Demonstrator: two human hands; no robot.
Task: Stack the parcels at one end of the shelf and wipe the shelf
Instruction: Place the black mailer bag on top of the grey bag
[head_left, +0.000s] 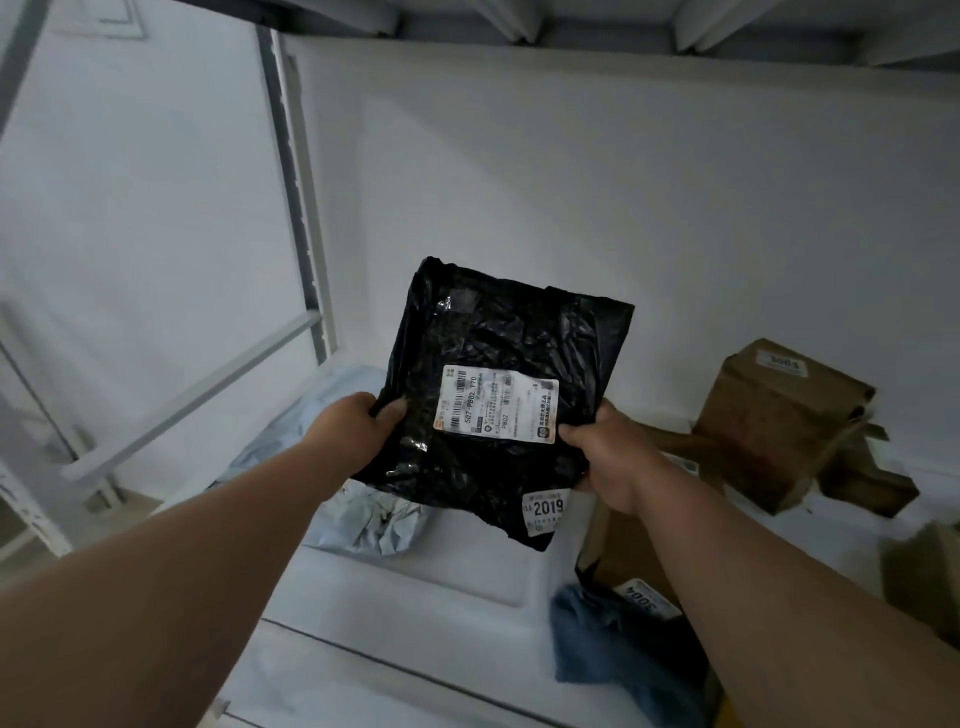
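A black plastic parcel (498, 338) with a white shipping label and a "2019" sticker hangs above the white shelf (441, 587). My left hand (358, 431) grips its left edge and my right hand (608, 462) pinches its right edge by the label. Under it, at the shelf's left end, lies a pale grey-blue plastic parcel (374, 525), partly hidden. A blue cloth (597, 639) lies on the shelf near my right forearm.
A brown cardboard box (779, 421) stands at the right against the back wall. A flat brown parcel (628, 566) lies beneath my right arm. Another brown box (930, 577) shows at the right edge. The shelf's metal upright (306, 249) rises at the left.
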